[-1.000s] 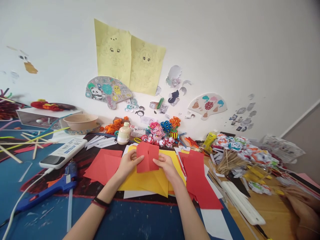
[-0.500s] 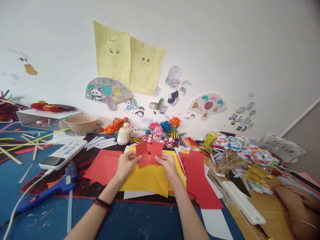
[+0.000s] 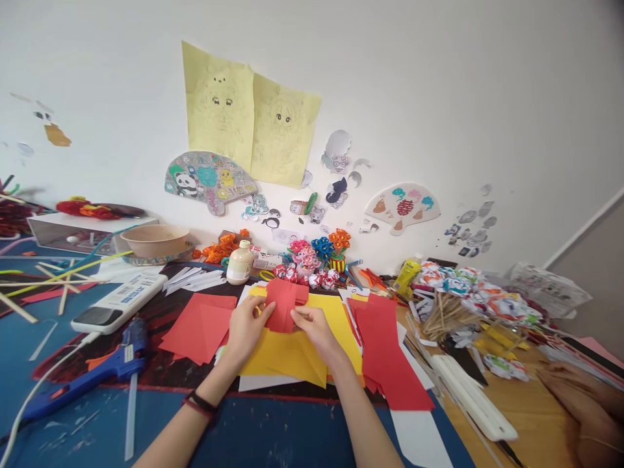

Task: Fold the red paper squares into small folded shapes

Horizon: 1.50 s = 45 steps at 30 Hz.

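Note:
Between my hands, above the yellow paper [image 3: 292, 364], are red paper pieces [image 3: 281, 304] that overlap each other. My left hand [image 3: 248, 322] pinches their left side with thumb and fingers. With a similar pinch, my right hand [image 3: 314, 328] grips the lower right edge. How many pieces are stacked there I cannot tell. Red paper sheets [image 3: 197, 327] lie to the left of my left hand, and a longer pile of red paper [image 3: 390, 351] lies to the right of my right hand. White sheets show beneath the yellow ones.
At left lie a blue hot glue gun [image 3: 110, 367] and a white power strip [image 3: 121, 302]. A glue bottle [image 3: 240, 263] and small craft flowers [image 3: 307, 253] stand by the wall. Wooden sticks [image 3: 443, 314] and a white device [image 3: 472, 396] are at right, near another person's hands [image 3: 575, 393].
The two red pieces, held apart in separate hands before, are now brought together and overlap. My right hand has moved left, closer to my left hand.

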Each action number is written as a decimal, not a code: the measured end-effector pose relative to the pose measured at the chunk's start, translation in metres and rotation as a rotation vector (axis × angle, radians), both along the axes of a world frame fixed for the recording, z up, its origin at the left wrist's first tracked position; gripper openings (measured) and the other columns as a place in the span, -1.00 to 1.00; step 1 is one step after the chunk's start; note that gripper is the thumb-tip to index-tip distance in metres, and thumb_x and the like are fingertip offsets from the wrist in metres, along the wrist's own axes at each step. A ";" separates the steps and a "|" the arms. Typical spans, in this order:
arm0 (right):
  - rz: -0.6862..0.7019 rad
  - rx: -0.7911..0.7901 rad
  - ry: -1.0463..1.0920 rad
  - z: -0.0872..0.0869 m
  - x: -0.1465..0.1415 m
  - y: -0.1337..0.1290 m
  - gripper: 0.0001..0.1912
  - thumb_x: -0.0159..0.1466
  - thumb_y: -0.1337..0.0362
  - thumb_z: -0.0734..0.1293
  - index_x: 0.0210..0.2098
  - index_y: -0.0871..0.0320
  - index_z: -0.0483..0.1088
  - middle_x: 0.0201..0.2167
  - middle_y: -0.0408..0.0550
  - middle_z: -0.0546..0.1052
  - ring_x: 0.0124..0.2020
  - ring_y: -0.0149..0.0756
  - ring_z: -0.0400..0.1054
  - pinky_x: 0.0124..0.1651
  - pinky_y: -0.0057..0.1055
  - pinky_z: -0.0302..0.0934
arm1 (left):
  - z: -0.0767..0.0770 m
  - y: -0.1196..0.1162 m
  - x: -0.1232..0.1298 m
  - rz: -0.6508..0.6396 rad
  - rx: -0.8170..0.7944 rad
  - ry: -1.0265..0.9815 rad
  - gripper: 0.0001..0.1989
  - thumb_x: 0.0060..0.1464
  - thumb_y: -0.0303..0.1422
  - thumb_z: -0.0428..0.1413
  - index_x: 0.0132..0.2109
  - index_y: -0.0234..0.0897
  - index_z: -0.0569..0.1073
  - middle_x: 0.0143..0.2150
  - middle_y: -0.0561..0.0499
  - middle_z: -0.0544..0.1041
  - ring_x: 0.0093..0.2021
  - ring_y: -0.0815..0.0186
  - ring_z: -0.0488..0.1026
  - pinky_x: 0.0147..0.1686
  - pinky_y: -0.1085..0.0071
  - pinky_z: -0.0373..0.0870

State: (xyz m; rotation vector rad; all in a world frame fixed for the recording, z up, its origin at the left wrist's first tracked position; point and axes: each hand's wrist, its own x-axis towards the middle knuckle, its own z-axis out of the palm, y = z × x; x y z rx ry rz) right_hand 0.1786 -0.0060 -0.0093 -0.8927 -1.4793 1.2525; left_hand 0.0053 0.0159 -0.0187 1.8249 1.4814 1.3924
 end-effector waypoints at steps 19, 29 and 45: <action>-0.273 0.251 -0.392 -0.012 0.009 0.006 -0.75 0.13 0.17 0.36 -0.62 0.13 0.45 -0.68 -0.13 0.44 -0.63 -0.31 0.23 -0.49 -0.41 0.05 | -0.001 -0.004 0.005 -0.138 0.010 0.212 -0.81 0.07 -0.26 0.01 -0.46 -0.20 0.34 -0.55 0.08 0.41 -0.53 0.31 0.30 -0.50 0.46 0.04; -0.258 0.196 -0.374 -0.017 0.005 0.006 -0.68 0.14 0.07 0.35 -0.62 0.13 0.42 -0.66 -0.09 0.48 -0.66 -0.30 0.32 -0.53 -0.41 0.14 | -0.003 -0.001 -0.002 -0.112 -0.002 0.355 -0.72 0.10 -0.20 -0.03 -0.51 -0.21 0.28 -0.56 0.07 0.37 -0.52 0.32 0.27 -0.50 0.46 -0.02; -0.256 0.178 -0.491 -0.024 0.007 0.010 -0.76 0.16 0.28 0.30 -0.61 0.19 0.36 -0.66 -0.11 0.48 -0.65 -0.36 0.32 -0.55 -0.49 0.12 | -0.002 -0.007 -0.001 -0.131 -0.089 0.499 -0.81 0.12 -0.30 0.00 -0.44 -0.24 0.30 -0.43 0.04 0.49 -0.41 0.33 0.38 -0.48 0.47 -0.02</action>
